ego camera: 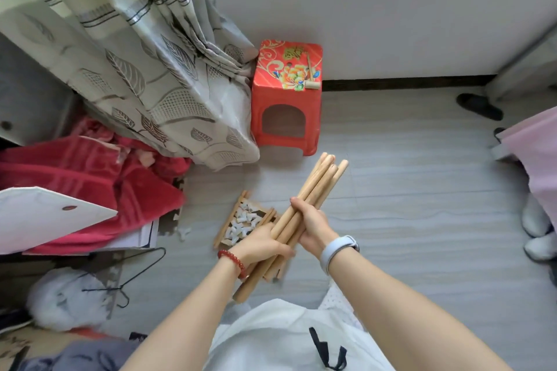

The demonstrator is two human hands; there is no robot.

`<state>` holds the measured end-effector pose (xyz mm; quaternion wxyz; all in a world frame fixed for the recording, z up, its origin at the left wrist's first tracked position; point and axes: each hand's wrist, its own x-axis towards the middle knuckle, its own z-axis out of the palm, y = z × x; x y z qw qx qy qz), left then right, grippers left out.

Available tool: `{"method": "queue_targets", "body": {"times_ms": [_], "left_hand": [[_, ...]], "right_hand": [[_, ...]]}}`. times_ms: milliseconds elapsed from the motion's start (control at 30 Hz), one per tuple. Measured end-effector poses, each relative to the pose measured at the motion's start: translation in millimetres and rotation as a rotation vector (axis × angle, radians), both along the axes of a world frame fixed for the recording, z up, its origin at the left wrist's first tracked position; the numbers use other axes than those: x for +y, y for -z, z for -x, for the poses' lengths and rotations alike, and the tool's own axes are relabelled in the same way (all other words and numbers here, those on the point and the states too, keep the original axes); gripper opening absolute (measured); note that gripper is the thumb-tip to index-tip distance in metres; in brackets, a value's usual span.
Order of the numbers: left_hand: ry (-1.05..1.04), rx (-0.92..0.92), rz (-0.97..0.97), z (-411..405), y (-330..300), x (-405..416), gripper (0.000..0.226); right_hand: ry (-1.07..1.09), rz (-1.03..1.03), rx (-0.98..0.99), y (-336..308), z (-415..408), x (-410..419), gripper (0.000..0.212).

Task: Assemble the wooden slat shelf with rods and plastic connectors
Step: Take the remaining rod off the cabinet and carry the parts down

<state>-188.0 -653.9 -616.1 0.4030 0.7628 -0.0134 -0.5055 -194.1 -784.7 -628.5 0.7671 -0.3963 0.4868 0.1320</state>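
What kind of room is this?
Probably a bedroom or living room at home: a leaf-print curtain hangs by the wall, a red plastic stool stands on the floor, slippers lie nearby.

- In front of you stands a plain white wall (391, 9), and a dark baseboard strip (407, 83) runs along its foot.
- Under you is a pale grey wood-pattern floor (407, 190), lit by soft daylight.
- On your left hangs a cream curtain with grey leaf print (144, 69); its hem reaches down to the floor.
- Just beside the curtain, against the wall, stands a red plastic stool with a flower picture on top (286, 99).
- A crumpled red blanket (90, 178) lies at the far left, below the curtain.
- A black wire clothes hanger (132, 277) lies on the floor, near the blanket.
- At the right edge you see a pink cloth (536, 153) and one black slipper (479, 107).
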Motion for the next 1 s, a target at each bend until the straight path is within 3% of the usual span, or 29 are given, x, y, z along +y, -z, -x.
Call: {"method": "queue_targets", "body": {"times_ms": [133,367,467,633,833,1000], "left_hand": [[-0.110,-0.023,0.029,7,-3,-98,0.018],[-0.222,0.055,0.079,3,-5,-211,0.016],[-0.315,0.110,0.109,-12,1,-225,0.023],[-0.520,0.182,0.115,-42,12,-234,0.010],[-0.702,0.251,0.177,-107,34,-239,0.027],[-0.824,0.253,0.186,-164,42,-235,0.015]], "right_hand": [[-0.099,0.005,-0.006,3,-8,-93,0.029],[-0.252,0.008,0.057,2,-21,-211,0.030],[-0.359,0.013,0.066,-1,-40,-224,0.030],[-0.572,0.017,0.115,2,-84,-229,0.028],[-0.853,0.126,0.121,18,-168,-234,0.035],[-1.062,0.177,0.116,26,-237,-224,0.039]]}}
